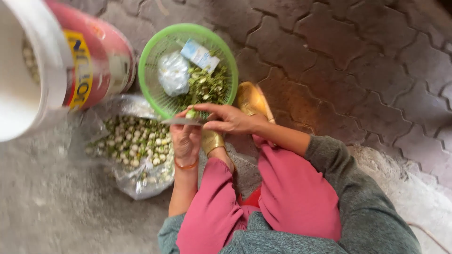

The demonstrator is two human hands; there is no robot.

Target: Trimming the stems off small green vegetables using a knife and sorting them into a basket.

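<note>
My left hand (185,140) holds a small green-white bud (190,113) at its fingertips, just over the near rim of a green plastic basket (153,49). My right hand (228,119) grips a thin grey blade (181,122) whose flat lies against the bud. An orange band circles my left wrist. The basket holds green trimmings (207,85), a crumpled clear bag (173,73) and a small white-blue packet (199,55). To the left of my hands lies an open clear plastic bag (132,181) full of several pale green buds (134,141).
A white bucket (21,70) and a red-and-white bucket (101,56) stand at the upper left. My knees in pink trousers (292,193) and gold shoes (252,99) sit below the basket. Interlocking paving stones (353,61) cover the ground; grey concrete (56,207) lies at lower left.
</note>
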